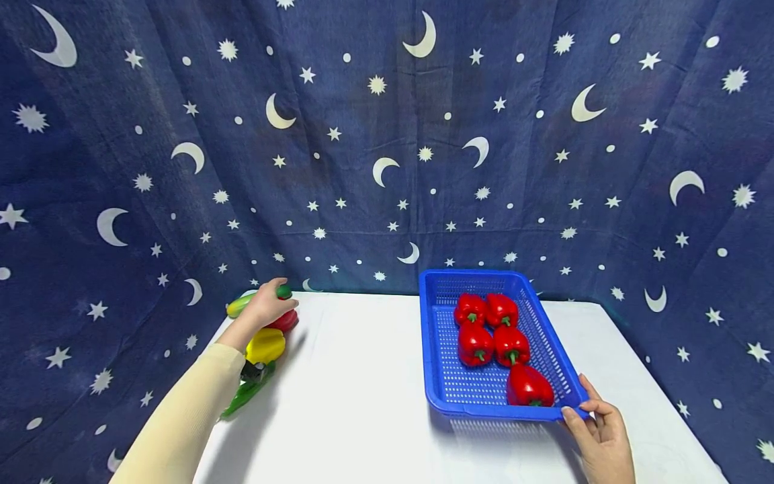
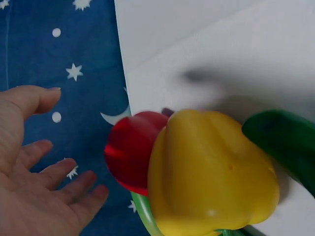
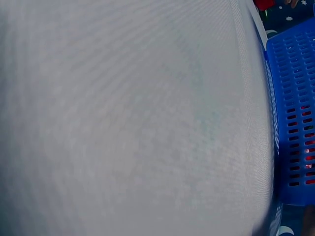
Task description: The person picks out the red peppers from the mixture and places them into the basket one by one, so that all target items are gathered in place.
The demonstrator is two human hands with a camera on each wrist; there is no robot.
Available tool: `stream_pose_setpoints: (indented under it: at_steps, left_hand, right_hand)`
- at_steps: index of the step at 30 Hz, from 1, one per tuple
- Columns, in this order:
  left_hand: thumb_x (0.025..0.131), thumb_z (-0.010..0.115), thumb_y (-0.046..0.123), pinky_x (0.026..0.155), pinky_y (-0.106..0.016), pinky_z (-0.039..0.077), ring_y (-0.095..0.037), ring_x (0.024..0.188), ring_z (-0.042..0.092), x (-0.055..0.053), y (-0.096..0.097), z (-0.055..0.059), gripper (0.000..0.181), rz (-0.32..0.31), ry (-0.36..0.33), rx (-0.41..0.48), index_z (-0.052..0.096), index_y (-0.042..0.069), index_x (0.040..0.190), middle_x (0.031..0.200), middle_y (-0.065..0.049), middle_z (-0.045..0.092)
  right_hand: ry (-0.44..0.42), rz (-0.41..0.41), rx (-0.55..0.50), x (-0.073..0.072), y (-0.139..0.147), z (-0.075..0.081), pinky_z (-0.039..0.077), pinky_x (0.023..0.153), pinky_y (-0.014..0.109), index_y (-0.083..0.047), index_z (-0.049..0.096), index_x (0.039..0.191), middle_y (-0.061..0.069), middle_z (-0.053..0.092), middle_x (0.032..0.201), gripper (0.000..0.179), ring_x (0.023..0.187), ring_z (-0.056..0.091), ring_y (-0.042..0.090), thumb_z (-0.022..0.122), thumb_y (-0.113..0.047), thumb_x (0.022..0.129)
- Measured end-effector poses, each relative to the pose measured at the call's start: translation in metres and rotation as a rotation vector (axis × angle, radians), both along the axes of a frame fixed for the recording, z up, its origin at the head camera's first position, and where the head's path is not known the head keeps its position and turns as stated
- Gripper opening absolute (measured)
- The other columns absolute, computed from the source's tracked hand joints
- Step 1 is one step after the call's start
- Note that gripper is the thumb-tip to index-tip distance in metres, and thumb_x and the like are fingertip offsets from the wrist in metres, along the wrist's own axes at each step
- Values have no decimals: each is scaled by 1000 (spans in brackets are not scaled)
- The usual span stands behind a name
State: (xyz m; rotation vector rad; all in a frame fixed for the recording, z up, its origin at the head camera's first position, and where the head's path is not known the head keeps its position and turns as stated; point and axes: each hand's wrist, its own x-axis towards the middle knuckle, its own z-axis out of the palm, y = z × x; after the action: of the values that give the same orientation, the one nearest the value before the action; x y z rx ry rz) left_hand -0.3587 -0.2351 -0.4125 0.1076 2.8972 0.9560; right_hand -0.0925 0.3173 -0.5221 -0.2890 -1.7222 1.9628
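My left hand reaches over the vegetables at the table's left side, close to a red bell pepper. In the left wrist view its fingers are spread and hold nothing, beside the red pepper and a yellow bell pepper. My right hand grips the near right corner of a blue plastic basket, thumb on the rim. Several red bell peppers lie inside the basket. The right wrist view catches the basket's slotted wall, but not the grip itself.
Near the yellow pepper lie a long green vegetable and a dark object. A yellow-green vegetable sits farther back, partly behind the left hand. A blue curtain with moons and stars surrounds the white table.
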Motion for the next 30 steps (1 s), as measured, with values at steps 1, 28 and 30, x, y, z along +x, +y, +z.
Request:
stream_pose_setpoints:
  at_steps: [1,28,30]
  left_hand:
    - [97,66,26,113,-62,34,-49,132,43,-1,-1,0,76,8,-12,-4,28,-7,155,153,-36,32]
    - [92,72,24,109,-59,40,-48,120,49,-12,-11,-18,78,153,-203,-105,33,-14,148,139,-37,46]
    - [92,73,25,109,-60,40,-48,121,49,-12,-12,-19,80,163,-221,-101,31,-13,148,139,-37,46]
  right_hand:
    - [-5,-3,1,0,0,0,56,79,17,1,44,117,10,33,163,28,109,61,1,64,3,98]
    - [-7,12,25,-1,3,-1,56,83,19,2,43,119,12,32,163,29,114,58,2,64,3,98]
    - [1,14,22,-1,3,-2,56,83,19,3,43,118,12,33,162,28,114,58,2,63,4,98]
